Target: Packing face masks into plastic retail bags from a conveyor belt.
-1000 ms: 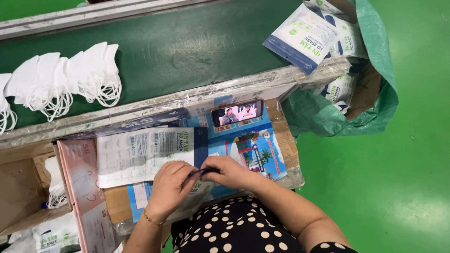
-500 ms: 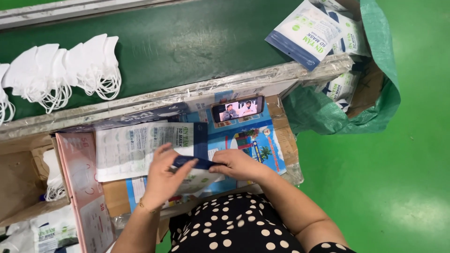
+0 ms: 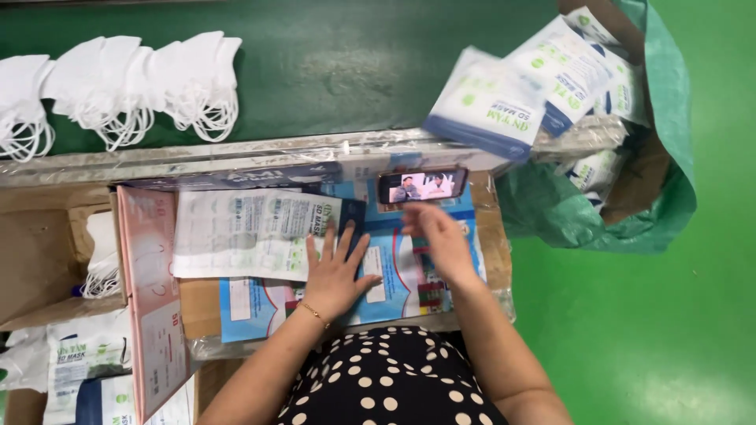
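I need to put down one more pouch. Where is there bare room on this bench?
Free: the green belt between the white masks and the packet pile. Crowded: the flat pouches under the left hand and right hand, and around the phone.

The hands have parted: left hand (image 3: 335,271) now flat on the pouch (image 3: 260,234), right hand (image 3: 441,240) lifted beside the phone (image 3: 422,186).

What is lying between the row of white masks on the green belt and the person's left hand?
In the head view, between the white masks and the left hand lie the belt's foil-wrapped edge rail and a flat printed mask pouch under the fingertips.
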